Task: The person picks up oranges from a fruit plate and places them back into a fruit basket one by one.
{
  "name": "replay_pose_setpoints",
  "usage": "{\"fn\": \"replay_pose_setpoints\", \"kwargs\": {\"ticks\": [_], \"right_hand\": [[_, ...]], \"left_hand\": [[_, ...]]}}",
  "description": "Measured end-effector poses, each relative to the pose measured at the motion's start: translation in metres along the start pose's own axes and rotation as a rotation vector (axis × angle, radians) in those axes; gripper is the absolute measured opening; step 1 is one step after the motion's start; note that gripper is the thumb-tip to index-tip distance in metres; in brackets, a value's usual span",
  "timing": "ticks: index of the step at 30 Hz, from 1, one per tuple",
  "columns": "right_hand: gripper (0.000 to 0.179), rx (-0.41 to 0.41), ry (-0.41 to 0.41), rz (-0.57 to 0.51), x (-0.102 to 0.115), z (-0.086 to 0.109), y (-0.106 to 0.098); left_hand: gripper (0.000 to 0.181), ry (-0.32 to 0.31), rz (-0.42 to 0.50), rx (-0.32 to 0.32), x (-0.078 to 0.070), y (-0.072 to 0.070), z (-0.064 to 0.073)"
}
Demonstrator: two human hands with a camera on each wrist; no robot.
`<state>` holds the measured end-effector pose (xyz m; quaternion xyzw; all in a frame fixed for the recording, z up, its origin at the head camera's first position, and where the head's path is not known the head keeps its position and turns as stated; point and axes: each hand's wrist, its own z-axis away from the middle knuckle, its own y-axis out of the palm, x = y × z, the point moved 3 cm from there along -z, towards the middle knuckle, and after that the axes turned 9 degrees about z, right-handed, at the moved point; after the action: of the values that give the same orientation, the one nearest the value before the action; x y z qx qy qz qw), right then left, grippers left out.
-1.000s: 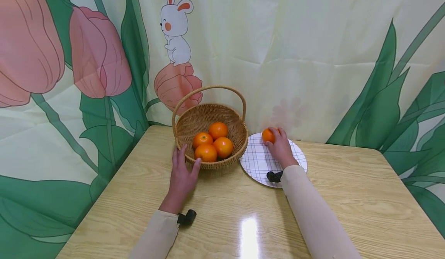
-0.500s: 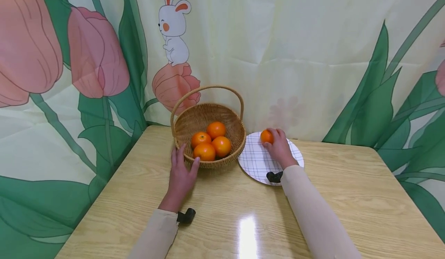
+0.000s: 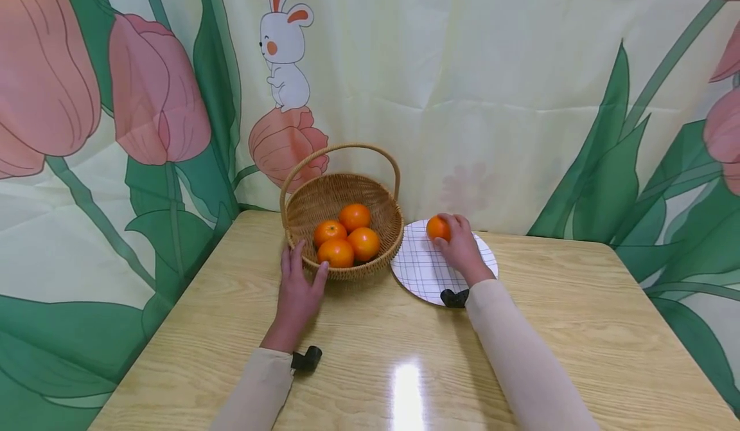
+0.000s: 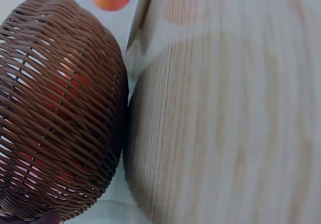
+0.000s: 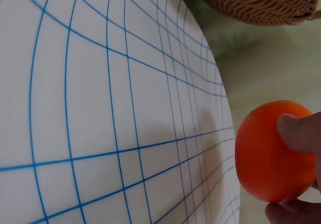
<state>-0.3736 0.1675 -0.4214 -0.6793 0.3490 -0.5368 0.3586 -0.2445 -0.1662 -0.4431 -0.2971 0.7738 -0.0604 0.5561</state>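
A wicker basket (image 3: 341, 190) with an arched handle holds several oranges (image 3: 335, 253). My left hand (image 3: 297, 299) lies at its front left, fingers fairly straight along the side and thumb touching the front rim. In the left wrist view, the woven wall of the basket (image 4: 65, 98) hides most of that hand. My right hand (image 3: 462, 251) grips a single orange (image 3: 437, 228) over the far part of a round white plate with blue grid lines (image 3: 419, 277). In the right wrist view, the thumb presses on this orange (image 5: 266, 158). A narrow gap shows between orange and plate in the left wrist view.
Everything stands on a light wooden table (image 3: 358, 354), the plate just right of the basket. A printed curtain (image 3: 491, 97) with tulips and a rabbit hangs close behind the table's back edge. Window-like glare (image 3: 408, 392) shines on the front of the tabletop.
The head view has turned slightly right, so the scene slides a little leftward. Both hands keep nearly the same places: the left at the basket, the right holding the orange over the plate.
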Motion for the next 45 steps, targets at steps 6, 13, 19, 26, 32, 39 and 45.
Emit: {"fn": "replay_pose_setpoints", "kwargs": {"ticks": [6, 13, 19, 26, 32, 39, 45], "right_hand": [[0.054, -0.027, -0.031, -0.007, 0.010, 0.006, -0.004], [0.053, -0.061, -0.081, -0.031, 0.025, 0.015, -0.011], [0.053, -0.094, -0.130, -0.020, 0.035, 0.020, -0.015], [0.054, -0.109, -0.159, -0.025, 0.045, 0.025, -0.021], [0.054, -0.125, -0.188, -0.021, 0.049, 0.028, -0.025], [0.054, -0.145, -0.209, -0.025, 0.055, 0.033, -0.030], [0.054, -0.162, -0.228, -0.015, 0.061, 0.038, -0.035]], "left_hand": [[0.070, 0.006, -0.001, 0.000, 0.000, -0.001, 0.000], [0.070, -0.003, -0.003, 0.007, 0.000, -0.002, 0.001], [0.071, -0.004, -0.006, -0.002, 0.001, -0.003, 0.001], [0.072, -0.006, -0.009, 0.004, 0.001, -0.004, 0.000], [0.073, -0.009, -0.003, 0.005, 0.001, -0.003, -0.001], [0.077, -0.035, 0.006, 0.019, -0.003, -0.002, -0.001], [0.077, -0.042, 0.018, 0.034, -0.006, -0.001, 0.000]]}}
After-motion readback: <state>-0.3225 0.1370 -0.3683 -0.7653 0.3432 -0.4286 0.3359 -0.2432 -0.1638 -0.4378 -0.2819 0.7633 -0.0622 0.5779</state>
